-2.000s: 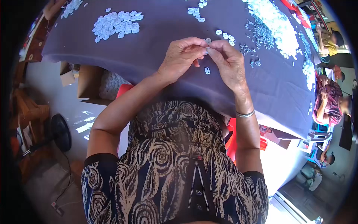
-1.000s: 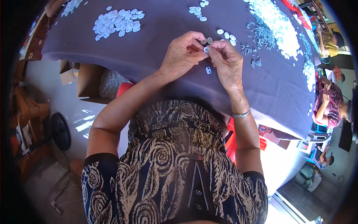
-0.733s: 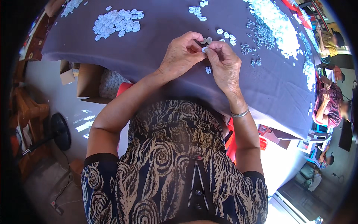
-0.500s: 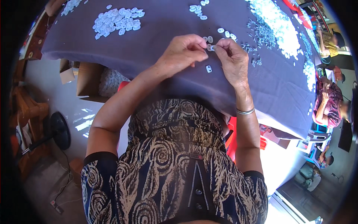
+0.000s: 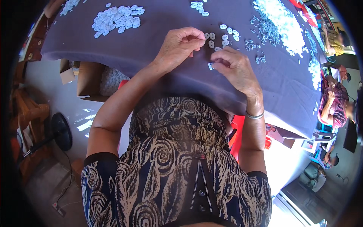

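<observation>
My left hand (image 5: 182, 48) is over the dark tablecloth with thumb and forefinger pinched together. Anything in that pinch is too small or hidden to make out. Close to its fingertips lie several small white oval plastic pieces with two holes (image 5: 211, 44). My right hand (image 5: 237, 70) is nearer to me and to the right, slightly blurred, with thumb and forefinger apart. Its fingertips are at a single small white piece (image 5: 211, 66) with dark holes, which lies on the cloth partly behind the thumb.
A heap of white ovals (image 5: 117, 19) lies far left, a few more (image 5: 199, 6) at the far middle. Small metal screw-like pieces (image 5: 266, 31) and a big white pile (image 5: 278, 19) spread at right. An open cardboard box (image 5: 90, 81) stands below the left table edge. Other people sit at right.
My right hand has moved away from my left, toward me, to the single white piece. The ovals between the hands are now uncovered. My left hand has shifted slightly left and away.
</observation>
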Available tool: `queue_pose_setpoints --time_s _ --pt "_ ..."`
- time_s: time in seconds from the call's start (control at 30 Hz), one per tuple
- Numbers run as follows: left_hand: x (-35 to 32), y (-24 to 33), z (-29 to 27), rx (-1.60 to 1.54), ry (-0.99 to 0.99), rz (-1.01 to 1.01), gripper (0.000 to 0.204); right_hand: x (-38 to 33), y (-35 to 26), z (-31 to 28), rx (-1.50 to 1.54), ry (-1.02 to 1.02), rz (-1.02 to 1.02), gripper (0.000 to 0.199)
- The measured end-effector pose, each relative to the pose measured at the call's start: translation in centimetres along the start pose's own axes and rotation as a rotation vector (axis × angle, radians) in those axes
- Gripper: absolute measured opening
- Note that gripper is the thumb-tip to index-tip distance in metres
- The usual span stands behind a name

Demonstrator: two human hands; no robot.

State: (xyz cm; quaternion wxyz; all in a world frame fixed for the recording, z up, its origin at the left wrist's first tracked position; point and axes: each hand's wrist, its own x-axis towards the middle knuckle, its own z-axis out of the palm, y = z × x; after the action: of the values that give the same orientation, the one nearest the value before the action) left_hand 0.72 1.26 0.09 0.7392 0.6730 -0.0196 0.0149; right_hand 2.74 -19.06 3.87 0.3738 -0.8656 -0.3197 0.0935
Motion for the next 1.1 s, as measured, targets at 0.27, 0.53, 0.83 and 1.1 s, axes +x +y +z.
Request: queue_pose_setpoints --time_s 0.27,0.53,0.83,1.1 --pt "-0.1 -0.7 0.1 0.275 -0.046 0.187 0.011 0.2 -0.4 0.9 -0.023 -0.044 -0.068 0.014" --pt "0.3 -0.8 -0.3 0.346 0.032 0.296 0.016 0.5 1.0 1.4 0.161 0.152 0.049 0.007" --pt "-0.5 0.5 0.4 0.054 -0.272 0.143 0.022 1.1 0.3 1.8 0.506 0.204 0.031 0.004" --pt "-0.8 1.0 0.8 0.049 -0.233 0.11 0.02 0.9 0.3 2.0 0.597 0.246 0.002 0.002"
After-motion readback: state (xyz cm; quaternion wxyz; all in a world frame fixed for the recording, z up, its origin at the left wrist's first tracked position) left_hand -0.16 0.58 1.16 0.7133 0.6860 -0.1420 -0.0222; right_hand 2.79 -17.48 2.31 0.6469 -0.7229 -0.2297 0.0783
